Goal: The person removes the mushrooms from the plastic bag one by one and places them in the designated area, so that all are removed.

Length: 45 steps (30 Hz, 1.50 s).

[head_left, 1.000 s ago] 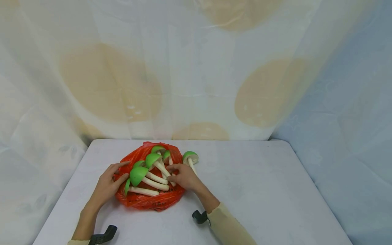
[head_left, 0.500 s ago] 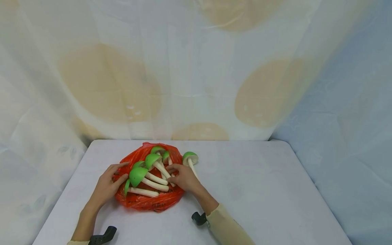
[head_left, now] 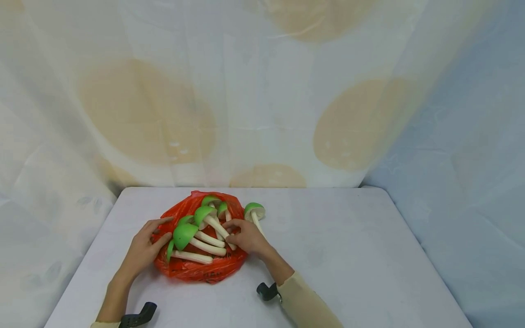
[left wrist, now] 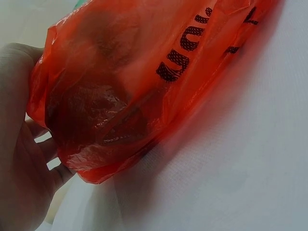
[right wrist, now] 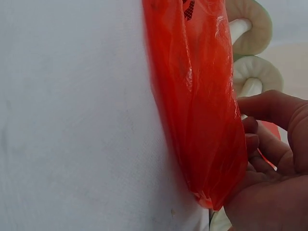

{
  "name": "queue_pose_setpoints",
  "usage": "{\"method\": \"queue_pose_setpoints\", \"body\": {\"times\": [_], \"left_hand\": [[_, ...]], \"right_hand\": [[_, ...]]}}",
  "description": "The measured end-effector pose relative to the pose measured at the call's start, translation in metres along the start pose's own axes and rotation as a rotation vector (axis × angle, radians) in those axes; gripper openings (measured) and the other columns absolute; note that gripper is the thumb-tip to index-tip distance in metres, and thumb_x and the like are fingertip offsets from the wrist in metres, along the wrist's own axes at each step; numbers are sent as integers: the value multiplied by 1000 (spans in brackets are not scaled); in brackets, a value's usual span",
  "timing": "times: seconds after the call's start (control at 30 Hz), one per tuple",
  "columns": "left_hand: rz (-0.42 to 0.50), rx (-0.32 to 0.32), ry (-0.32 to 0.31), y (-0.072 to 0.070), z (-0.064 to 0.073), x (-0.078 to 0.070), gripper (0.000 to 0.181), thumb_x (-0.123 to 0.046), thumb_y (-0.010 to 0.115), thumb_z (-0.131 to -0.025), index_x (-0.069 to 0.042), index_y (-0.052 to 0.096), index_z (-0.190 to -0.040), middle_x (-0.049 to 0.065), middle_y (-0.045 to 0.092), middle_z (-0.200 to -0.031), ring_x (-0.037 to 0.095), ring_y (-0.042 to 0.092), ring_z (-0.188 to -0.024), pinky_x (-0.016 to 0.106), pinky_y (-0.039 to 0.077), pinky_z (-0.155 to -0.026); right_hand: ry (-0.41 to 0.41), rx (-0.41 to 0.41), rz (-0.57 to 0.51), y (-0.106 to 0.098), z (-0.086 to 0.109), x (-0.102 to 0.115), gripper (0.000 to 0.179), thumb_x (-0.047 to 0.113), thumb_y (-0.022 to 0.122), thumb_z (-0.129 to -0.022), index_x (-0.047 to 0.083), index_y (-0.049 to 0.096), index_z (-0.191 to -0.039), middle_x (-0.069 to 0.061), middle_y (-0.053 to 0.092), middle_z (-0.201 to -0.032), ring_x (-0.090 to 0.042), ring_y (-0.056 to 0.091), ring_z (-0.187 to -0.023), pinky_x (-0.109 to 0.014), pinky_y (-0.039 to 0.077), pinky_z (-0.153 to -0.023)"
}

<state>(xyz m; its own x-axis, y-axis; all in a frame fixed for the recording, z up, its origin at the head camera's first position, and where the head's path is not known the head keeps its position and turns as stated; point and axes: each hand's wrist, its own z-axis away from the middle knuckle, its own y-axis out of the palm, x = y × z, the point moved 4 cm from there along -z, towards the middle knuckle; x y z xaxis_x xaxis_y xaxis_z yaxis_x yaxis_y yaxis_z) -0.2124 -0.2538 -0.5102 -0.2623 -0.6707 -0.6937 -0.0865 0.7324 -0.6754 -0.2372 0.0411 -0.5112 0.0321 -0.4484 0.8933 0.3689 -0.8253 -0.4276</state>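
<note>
A red plastic bag (head_left: 197, 274) lies spread open on the white table at the left, holding several toy mushrooms (head_left: 184, 235) with green caps and white stems. My left hand (head_left: 141, 243) holds the bag's left side. In the left wrist view, its fingers (left wrist: 60, 174) bend against the outside, and the thumb tip is hidden behind the bag. My right hand (head_left: 247, 235) reaches over the right rim, thumb and forefinger pinching the lower end of a mushroom stem. In the right wrist view, its fingertips (right wrist: 251, 140) lie inside the rim, curled.
One loose mushroom (head_left: 255, 213) lies just outside the bag, behind my right hand. The white table (head_left: 348, 255) extends to the right. Pale cloth curtains (head_left: 262, 91) with yellow patches hang behind and at the sides. Black wrist mounts (head_left: 138, 315) sit on both forearms.
</note>
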Motion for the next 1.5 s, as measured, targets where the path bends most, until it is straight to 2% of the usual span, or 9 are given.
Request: {"method": "queue_pose_setpoints", "body": {"times": [0.43,0.67,0.97,1.17,1.33,1.5], "left_hand": [[-1,0,5,2,-1,0,41,-27,64,-100,-11,59,-138,14,58,-128,30,55,-109,54,45,-89],[-8,2,4,1,0,1,41,-27,64,-100,-11,59,-138,14,58,-128,29,55,-109,53,44,-89],[0,-2,8,1,1,0,41,-27,64,-100,-10,59,-137,14,58,-128,30,55,-110,53,44,-90],[13,2,4,3,0,1,42,-28,64,-100,-10,59,-138,16,58,-127,35,54,-116,60,44,-93],[-3,-1,1,3,-1,1,42,-28,64,-100,-11,59,-137,14,58,-127,30,55,-109,55,45,-89],[-9,-2,1,3,-1,1,42,-28,64,-100,-10,59,-137,15,58,-128,30,55,-108,54,45,-88]], "right_hand": [[-22,38,-131,-1,4,-3,29,6,68,-90,14,68,-118,0,65,-103,-13,59,-76,-28,52,-64],[-56,46,-184,0,5,-5,29,4,66,-92,16,66,-118,-3,61,-105,-16,59,-76,-32,53,-66],[-91,69,-272,-3,8,0,30,3,63,-93,11,62,-122,-9,60,-101,-26,57,-72,-32,50,-66],[-92,35,-258,-8,8,1,31,4,63,-93,9,61,-123,-6,60,-110,-19,54,-81,-29,51,-67],[-76,17,-275,-10,9,1,35,4,63,-93,11,59,-127,-7,62,-113,-19,56,-91,-27,52,-70],[-86,-6,-282,-16,13,3,36,5,65,-93,13,60,-128,-7,62,-115,-19,54,-86,-27,51,-68]]}}
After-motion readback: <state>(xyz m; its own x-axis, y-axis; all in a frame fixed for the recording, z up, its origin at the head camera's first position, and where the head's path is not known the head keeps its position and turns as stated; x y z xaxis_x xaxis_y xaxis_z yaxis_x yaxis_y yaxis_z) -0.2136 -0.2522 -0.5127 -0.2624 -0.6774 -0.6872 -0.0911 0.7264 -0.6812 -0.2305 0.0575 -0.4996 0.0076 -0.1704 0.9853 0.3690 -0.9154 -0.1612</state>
